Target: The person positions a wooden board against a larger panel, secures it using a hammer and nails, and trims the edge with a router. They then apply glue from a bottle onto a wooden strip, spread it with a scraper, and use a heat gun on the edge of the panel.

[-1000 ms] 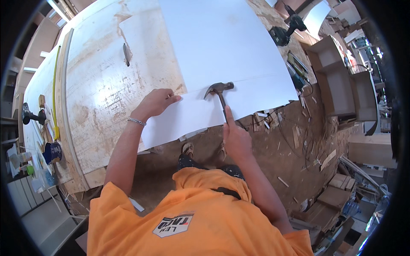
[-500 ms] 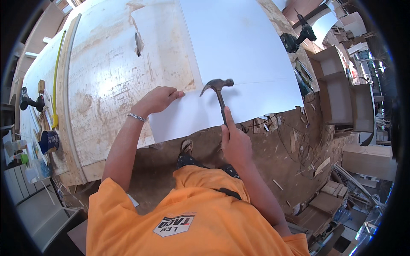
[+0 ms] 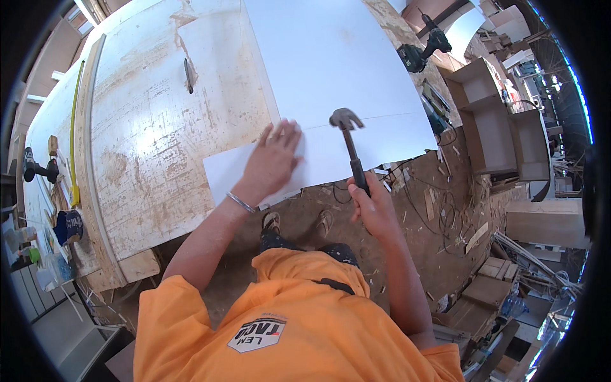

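Note:
A large white sheet [image 3: 331,70] covers the right part of the worn workbench [image 3: 146,127], and a thin line crosses it near the front. My left hand [image 3: 273,156] lies over the sheet's near-left part with its fingers stretched out. It holds nothing. In my right hand [image 3: 377,207] is a claw hammer [image 3: 353,153], gripped around its dark handle. The hammer's head is raised, pointing away from me above the sheet's front portion, and its claw faces right. My right hand is just off the bench's near edge.
A cordless drill [image 3: 425,49] rests at the bench's right edge, another drill [image 3: 39,167] at far left. A yellow tape measure [image 3: 74,134] lies beside a long wooden strip [image 3: 95,159]. Cables and wood scraps litter the floor [image 3: 439,216]. Open box-like cabinets [image 3: 474,118] stand right.
My left hand has moved right across the sheet and flattened out. The hammer has shifted right with my right hand, and its head has turned so the claw faces right instead of left.

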Demonstrator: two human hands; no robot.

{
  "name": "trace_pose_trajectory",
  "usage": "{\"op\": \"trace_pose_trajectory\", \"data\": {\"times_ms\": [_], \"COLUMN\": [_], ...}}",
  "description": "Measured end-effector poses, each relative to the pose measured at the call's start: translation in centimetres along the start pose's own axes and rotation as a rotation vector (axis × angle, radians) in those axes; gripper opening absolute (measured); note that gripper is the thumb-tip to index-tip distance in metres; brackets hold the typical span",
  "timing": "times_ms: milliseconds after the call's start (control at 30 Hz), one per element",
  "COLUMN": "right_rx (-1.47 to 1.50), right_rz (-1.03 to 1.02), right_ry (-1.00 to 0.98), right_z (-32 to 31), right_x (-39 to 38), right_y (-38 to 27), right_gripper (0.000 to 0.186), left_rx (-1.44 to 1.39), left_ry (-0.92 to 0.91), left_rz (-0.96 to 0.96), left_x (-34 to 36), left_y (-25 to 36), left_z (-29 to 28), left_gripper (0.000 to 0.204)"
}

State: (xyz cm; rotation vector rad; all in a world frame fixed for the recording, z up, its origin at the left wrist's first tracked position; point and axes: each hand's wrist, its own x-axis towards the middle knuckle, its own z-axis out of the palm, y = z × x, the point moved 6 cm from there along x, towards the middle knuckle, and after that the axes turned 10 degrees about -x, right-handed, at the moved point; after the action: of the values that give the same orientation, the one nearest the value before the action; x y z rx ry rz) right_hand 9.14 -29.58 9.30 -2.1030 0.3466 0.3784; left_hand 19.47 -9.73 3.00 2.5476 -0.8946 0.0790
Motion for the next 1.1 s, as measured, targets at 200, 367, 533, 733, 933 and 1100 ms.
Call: {"op": "trace_pose_trajectory", "data": {"times_ms": [200, 367, 533, 733, 933, 1100], "right_rx": [-0.495, -0.553, -0.597, -0.594, -0.468, -0.28], "right_rz": [-0.046, 0.009, 0.005, 0.083, 0.189, 0.209], "right_ry": [0.19, 0.096, 0.185, 0.337, 0.419, 0.43], "right_z": [0.6, -0.2, -3.1, -8.9, -14.7, -23.2], "right_x": [0.8, 1.7, 2.8, 4.5, 6.6, 8.6], "right_y": [0.0, 0.0, 2.5, 6.9, 11.8, 12.4], "right_gripper": [0.029, 0.03, 0.03, 0.032, 0.035, 0.037], "left_rx": [-0.042, -0.043, -0.03, -0.018, -0.11, -0.076], "left_ry": [0.026, 0.004, 0.044, 0.003, -0.063, -0.11], "left_rz": [-0.11, -0.163, -0.265, -0.282, -0.07, -0.068], "left_x": [-0.8, -0.8, 0.3, 2.7, 7.0, 12.2], "left_y": [2.2, 2.3, 3.7, 5.5, 6.6, 8.5], "left_z": [1.0, 1.2, 2.5, 3.8, 4.9, 6.7], "left_gripper": [0.07, 0.07, 0.072, 0.076, 0.074, 0.074]}}
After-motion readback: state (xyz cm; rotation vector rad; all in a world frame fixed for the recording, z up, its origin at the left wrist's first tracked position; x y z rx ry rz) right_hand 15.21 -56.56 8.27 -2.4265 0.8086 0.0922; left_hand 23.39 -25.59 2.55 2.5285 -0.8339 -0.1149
